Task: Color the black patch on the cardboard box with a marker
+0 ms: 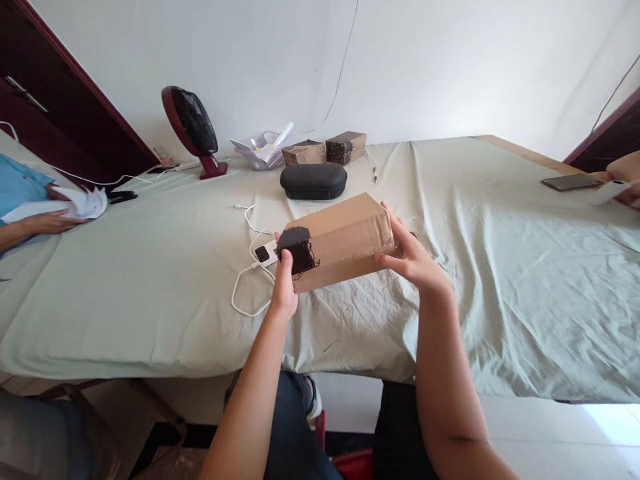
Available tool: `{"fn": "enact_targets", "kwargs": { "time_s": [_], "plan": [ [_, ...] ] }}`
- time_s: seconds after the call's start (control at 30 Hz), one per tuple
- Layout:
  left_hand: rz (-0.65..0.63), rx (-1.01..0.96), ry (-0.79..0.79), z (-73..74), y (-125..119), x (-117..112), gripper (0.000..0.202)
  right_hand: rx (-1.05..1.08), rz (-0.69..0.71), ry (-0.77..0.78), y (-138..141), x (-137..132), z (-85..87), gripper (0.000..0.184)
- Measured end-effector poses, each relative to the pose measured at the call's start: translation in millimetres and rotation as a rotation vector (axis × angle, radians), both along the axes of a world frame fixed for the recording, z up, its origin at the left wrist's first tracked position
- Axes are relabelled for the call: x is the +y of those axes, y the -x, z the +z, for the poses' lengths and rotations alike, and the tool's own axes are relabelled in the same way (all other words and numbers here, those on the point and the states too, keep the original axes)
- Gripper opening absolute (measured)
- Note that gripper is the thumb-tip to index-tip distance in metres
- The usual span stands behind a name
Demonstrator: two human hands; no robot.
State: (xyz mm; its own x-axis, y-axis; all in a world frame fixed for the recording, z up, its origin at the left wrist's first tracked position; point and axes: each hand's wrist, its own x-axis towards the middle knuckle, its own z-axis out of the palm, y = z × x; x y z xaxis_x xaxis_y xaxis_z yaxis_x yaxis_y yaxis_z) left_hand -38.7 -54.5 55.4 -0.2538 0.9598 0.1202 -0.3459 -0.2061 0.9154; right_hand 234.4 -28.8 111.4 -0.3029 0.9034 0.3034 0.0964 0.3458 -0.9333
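I hold a brown cardboard box [345,237] above the table, tilted, with a black scribbled patch on its left end. My left hand [284,287] grips the left end near the black patch, thumb and fingers closed on it. My right hand [410,257] clasps the right end, fingers wrapped over the top edge. Just behind the box's left end a white power bank [264,253] with a white cable [243,293] lies on the pale green tablecloth [150,287].
A black case [313,181] lies behind the box, with two small cardboard boxes [325,150], a clear plastic tray [260,150] and a red fan [193,130] near the wall. Another person's hand [47,220] rests on papers at far left. A dark tablet [570,181] lies far right.
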Motion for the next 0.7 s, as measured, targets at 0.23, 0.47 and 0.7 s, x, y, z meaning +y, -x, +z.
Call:
{"fn": "enact_targets", "kwargs": {
  "time_s": [0.23, 0.47, 0.7],
  "plan": [
    [0.001, -0.233, 0.138, 15.5, 13, 0, 0.055, -0.010, 0.028, -0.057, -2, -3, 2.5, 0.076],
    [-0.031, 0.102, -0.301, 10.3, 29, -3, 0.070, 0.180, -0.069, 0.236, 3, 4, -8.9, 0.082],
    [0.358, 0.172, -0.264, -1.7, 9, 4, 0.067, 0.304, -0.118, 0.168, 14, 24, -32.1, 0.070]
  ]
}}
